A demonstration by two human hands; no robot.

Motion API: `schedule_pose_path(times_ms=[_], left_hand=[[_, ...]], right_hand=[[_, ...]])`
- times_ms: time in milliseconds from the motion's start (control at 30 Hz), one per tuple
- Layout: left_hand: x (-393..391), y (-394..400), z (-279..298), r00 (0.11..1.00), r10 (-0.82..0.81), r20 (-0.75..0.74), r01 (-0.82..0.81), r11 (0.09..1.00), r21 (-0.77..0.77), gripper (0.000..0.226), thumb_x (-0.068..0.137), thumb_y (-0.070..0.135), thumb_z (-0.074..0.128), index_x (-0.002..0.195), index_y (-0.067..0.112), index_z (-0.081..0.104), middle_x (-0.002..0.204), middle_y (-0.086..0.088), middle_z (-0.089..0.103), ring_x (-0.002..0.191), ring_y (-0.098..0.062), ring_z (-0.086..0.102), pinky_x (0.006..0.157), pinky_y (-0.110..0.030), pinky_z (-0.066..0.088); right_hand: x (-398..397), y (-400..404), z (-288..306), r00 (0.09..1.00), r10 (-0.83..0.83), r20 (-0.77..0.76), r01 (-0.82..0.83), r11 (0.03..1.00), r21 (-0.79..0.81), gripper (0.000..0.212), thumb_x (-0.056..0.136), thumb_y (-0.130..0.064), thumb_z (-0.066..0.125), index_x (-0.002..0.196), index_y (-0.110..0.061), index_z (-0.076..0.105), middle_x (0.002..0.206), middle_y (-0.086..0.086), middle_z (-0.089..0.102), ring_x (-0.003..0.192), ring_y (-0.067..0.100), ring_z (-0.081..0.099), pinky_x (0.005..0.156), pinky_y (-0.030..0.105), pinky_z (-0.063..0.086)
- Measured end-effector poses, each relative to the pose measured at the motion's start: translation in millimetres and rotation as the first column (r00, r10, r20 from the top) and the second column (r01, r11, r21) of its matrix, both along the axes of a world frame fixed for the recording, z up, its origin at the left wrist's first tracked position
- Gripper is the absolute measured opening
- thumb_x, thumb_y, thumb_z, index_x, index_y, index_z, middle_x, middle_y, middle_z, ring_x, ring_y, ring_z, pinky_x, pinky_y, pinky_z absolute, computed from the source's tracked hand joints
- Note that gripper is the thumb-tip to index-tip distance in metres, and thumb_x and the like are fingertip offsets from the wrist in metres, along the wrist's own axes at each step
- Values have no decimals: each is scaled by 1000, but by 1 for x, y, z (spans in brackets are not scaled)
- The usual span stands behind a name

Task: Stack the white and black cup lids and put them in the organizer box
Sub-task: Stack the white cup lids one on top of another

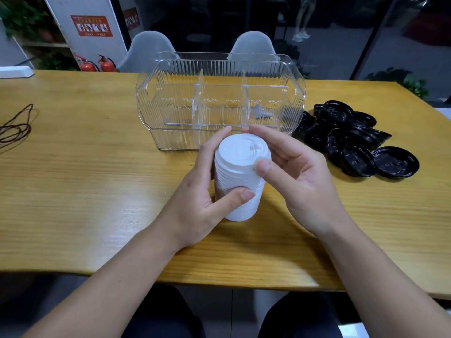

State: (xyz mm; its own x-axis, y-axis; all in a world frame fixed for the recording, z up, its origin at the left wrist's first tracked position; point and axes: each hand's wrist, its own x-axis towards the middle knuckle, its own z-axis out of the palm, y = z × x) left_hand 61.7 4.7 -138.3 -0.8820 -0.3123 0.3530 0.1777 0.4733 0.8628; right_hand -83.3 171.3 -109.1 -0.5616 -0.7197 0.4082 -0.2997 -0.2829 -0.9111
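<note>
Together, left hand (195, 203) and right hand (300, 176) clasp the white lid stack (240, 174) near the organizer box (219, 98).

We sit at a yellow wooden table (73, 191). Behind it stand two grey chairs (148, 48) before dark glass panels. On the left we see a white pillar with an orange sign (92, 25), two red fire extinguishers (106, 63) and green plants (19, 18).

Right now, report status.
Both hands, left and right, on white lid stack. Box empty. Black lids loose. Nothing blocking.
</note>
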Motion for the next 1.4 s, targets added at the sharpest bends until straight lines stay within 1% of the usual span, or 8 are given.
schedule_pose_path(times_ms=[200,367,533,867,1100,1200,1300,1400], left_hand=[[-1,0,0,1000,-7,4,7,1000,14,103,100,46,84,180,36,19,166,19,58,155,-13,57,128,-41,46],[-1,1,0,1000,10,-7,-10,1000,1,111,94,52,82,181,32,16,162,28,58,155,-7,56,129,-32,45],[-1,1,0,999,20,-25,-20,1000,1,112,93,50,85,181,35,17,161,29,58,155,-10,57,130,-44,46],[-4,-3,-6,999,32,-19,-30,992,126,106,89,41,92,174,34,31,160,14,62,153,-19,60,129,-49,48],[-5,-1,-6,999,24,-20,-23,998,58,102,96,45,87,178,36,26,166,11,57,156,-24,56,130,-59,44],[-5,-2,-4,999,46,-30,-44,998,51,100,98,43,88,177,35,28,165,17,56,157,-19,54,130,-52,44],[-5,-2,-1,997,69,-35,-67,996,61,96,98,41,87,175,33,31,159,31,56,156,-7,53,127,-30,43],[-5,-1,1,996,84,-42,-81,995,56,93,98,38,86,174,32,32,159,33,55,155,-3,52,122,-19,42]], right_hand=[[2,-3,-1,998,-62,-9,62,998,-8,50,99,-11,78,147,-3,66,142,8,76,137,29,69,120,60,50],[8,-3,-1,986,-146,-82,146,989,-11,46,96,-15,86,139,-12,72,135,-2,79,134,24,71,118,55,52],[15,-2,-1,973,-205,-109,205,979,-14,50,91,-17,91,137,-12,73,132,-1,80,132,23,72,116,48,55],[-1,-4,-7,997,5,76,-4,1000,-9,51,97,-10,79,146,-3,64,142,11,75,138,30,69,121,52,51],[-6,-1,-13,998,51,42,-52,999,16,60,99,-11,77,156,-6,59,150,7,72,144,25,65,124,52,48],[-15,9,-6,982,-153,-114,163,983,83,39,105,-24,75,144,-18,72,138,-5,78,131,16,72,113,48,57],[-34,15,-11,801,-395,-450,512,842,172,33,99,-35,84,130,-24,80,123,-11,77,118,13,71,106,41,54],[-44,13,-28,678,-358,-642,652,696,302,37,92,-44,88,124,-25,83,122,-7,69,119,21,62,109,43,42]])
